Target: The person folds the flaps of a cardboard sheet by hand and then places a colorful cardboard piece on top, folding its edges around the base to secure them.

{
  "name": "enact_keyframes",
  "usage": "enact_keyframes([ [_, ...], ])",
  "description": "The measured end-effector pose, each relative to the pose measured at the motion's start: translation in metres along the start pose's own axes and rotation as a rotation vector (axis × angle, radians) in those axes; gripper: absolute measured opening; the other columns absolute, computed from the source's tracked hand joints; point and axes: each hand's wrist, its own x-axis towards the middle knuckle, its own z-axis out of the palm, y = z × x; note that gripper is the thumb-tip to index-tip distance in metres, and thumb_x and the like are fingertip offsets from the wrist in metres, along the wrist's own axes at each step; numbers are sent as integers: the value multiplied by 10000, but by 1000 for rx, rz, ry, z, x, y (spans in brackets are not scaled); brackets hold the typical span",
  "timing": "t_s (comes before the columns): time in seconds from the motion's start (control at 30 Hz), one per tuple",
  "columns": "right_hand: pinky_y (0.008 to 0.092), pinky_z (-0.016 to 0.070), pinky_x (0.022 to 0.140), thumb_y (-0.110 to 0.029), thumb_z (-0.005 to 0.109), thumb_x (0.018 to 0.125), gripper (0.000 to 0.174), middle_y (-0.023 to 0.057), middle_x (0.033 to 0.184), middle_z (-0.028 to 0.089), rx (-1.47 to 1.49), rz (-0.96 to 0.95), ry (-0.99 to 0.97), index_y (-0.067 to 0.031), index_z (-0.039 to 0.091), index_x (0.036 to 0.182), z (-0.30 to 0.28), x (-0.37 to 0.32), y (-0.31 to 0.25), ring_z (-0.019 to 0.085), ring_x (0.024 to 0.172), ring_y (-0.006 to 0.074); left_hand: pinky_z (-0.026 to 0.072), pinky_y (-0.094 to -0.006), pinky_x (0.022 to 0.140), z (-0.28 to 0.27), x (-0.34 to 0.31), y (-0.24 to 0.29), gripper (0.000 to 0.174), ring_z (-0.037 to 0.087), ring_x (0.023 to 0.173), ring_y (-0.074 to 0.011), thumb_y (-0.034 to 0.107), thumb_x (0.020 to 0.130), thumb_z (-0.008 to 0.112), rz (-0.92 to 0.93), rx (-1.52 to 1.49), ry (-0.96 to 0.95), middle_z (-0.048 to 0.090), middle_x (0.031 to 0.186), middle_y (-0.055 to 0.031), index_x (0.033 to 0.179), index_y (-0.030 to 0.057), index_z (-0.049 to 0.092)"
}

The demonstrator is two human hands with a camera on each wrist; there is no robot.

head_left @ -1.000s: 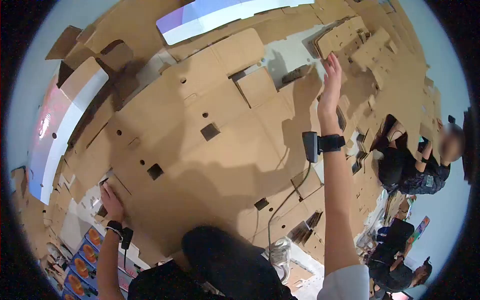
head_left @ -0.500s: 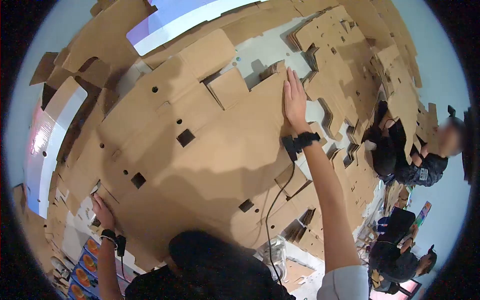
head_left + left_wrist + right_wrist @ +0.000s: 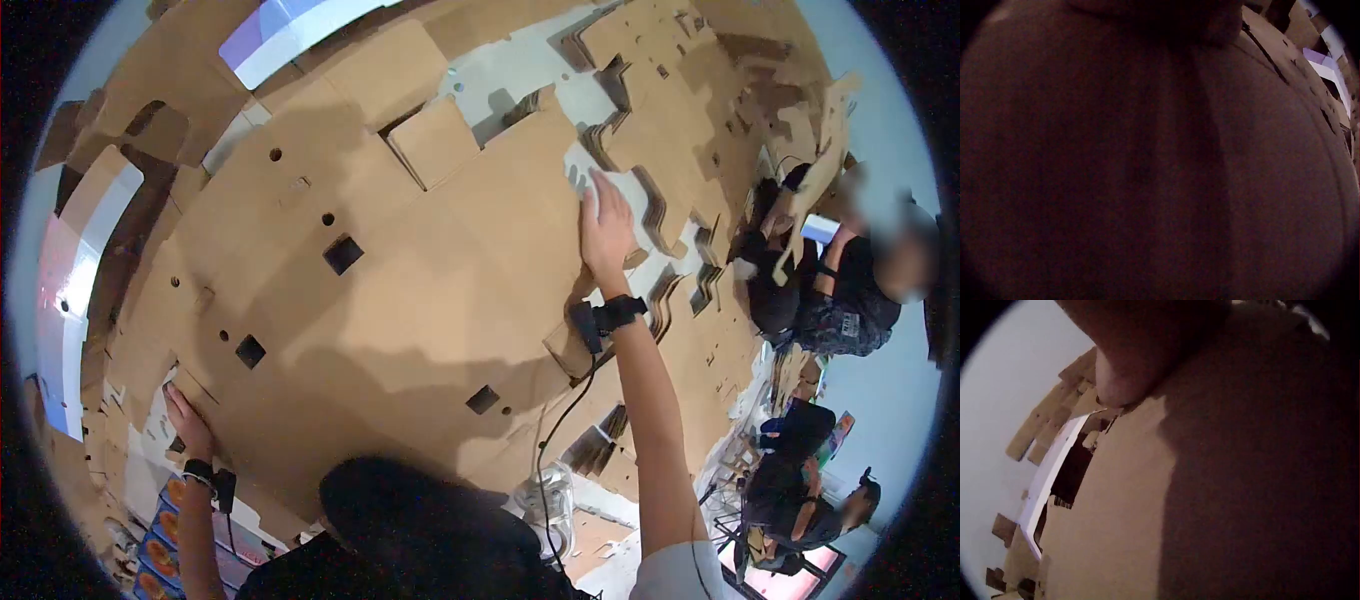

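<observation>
A large flat brown cardboard sheet (image 3: 400,300) with round and square holes spreads out before me. My left hand (image 3: 191,428) touches its left edge with fingers stretched forward; in the left wrist view the shadowed board (image 3: 1147,187) fills most of the picture. At the right edge lies my right hand (image 3: 608,225), fingers extended and thumb set apart along the border. The right wrist view shows that hand's thumb (image 3: 1124,387) right at the board's edge, and half the board (image 3: 1110,519) in shadow.
Stacked die-cut cardboard (image 3: 650,130) lies to the right. White-and-purple printed pieces (image 3: 290,40) stand beyond and a glossy one (image 3: 75,290) at left. Orange-pictured boxes (image 3: 160,555) sit lower left. Other people (image 3: 850,290) are at right. A cable (image 3: 545,450) trails from my right wrist.
My right hand came down from above the stacks onto the cardboard sheet's right edge, then slid a little nearer. My left hand stayed at the left edge. The view shifted over the sheet.
</observation>
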Motion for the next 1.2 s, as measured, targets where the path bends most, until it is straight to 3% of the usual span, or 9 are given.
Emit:
enact_keyframes([
  [0.17, 424, 176, 1019, -299, 383, 876, 444, 103, 1360, 276, -174, 2, 97, -124, 349, 1283, -4, -17, -4, 233, 1255, 303, 284, -333, 965, -6, 7, -8, 522, 412, 1140, -308, 348, 932, 294, -56, -16, -109, 437, 1209, -251, 1185, -95, 401],
  [0.23, 443, 140, 1035, -293, 421, 864, 506, 126, 1369, 252, -150, -16, 182, -144, 279, 1326, -17, -48, -26, 206, 1265, 327, 278, -345, 972, 0, 8, -24, 552, 384, 1165, -338, 375, 923, 293, 25, 172, 60, 413, 1227, -267, 1189, -98, 396],
  [0.37, 464, 128, 1032, -275, 428, 857, 515, 129, 1384, 221, 36, -69, -144, -150, 276, 1332, -41, -158, -75, 181, 1278, 330, 277, -350, 972, 0, 8, -22, 582, 381, 1155, -363, 406, 915, 275, -5, 224, 54, 419, 1217, -268, 1181, -95, 404],
  [0.43, 469, 142, 1028, -251, 424, 844, 495, 119, 1388, 218, -119, -203, -322, -163, 312, 1318, -38, -211, -81, 178, 1283, 320, 287, -352, 959, 0, 10, -23, 599, 395, 1136, -366, 424, 910, 259, 8, 292, 79, 433, 1207, -259, 1180, -88, 411],
  [0.83, 456, 151, 1029, -196, 416, 800, 509, 120, 1389, 216, -122, -252, -254, -195, 341, 1304, -36, -227, -84, 189, 1282, 309, 323, -327, 921, -5, 21, -19, 603, 468, 1061, -297, 446, 903, 288, -110, 137, -36, 497, 1153, -199, 1177, -74, 427],
  [0.9, 457, 151, 1028, -196, 418, 796, 503, 122, 1385, 222, -138, -276, -227, -192, 355, 1295, -33, -230, -83, 194, 1279, 313, 319, -304, 931, 1, 11, -8, 617, 461, 1079, -241, 466, 893, 305, -4, -340, -80, 490, 1179, -156, 1203, -55, 420],
  [1.07, 454, 189, 1017, -141, 450, 770, 474, 129, 1337, 296, -86, -426, -152, -183, 428, 1241, -33, -236, -83, 257, 1242, 331, 310, -280, 946, -9, 27, -16, 669, 443, 1105, -211, 520, 873, 316, -169, -485, -333, 431, 1249, -119, 1259, -24, 369],
  [1.13, 448, 203, 1011, -123, 466, 757, 478, 127, 1328, 311, -31, -511, -214, -183, 439, 1231, -40, -240, -90, 277, 1229, 329, 333, -344, 953, -6, 17, 2, 653, 413, 1136, -232, 524, 870, 319, -130, -724, -471, 402, 1262, -124, 1278, 14, 338],
  [1.2, 432, 243, 995, -99, 510, 724, 461, 116, 1306, 344, 28, -630, -258, -168, 482, 1180, -51, -246, -94, 322, 1198, 315, 325, -320, 953, -10, 44, -34, 693, 427, 1124, -211, 552, 859, 310, -181, -720, -524, 414, 1259, -112, 1287, 7, 326],
])
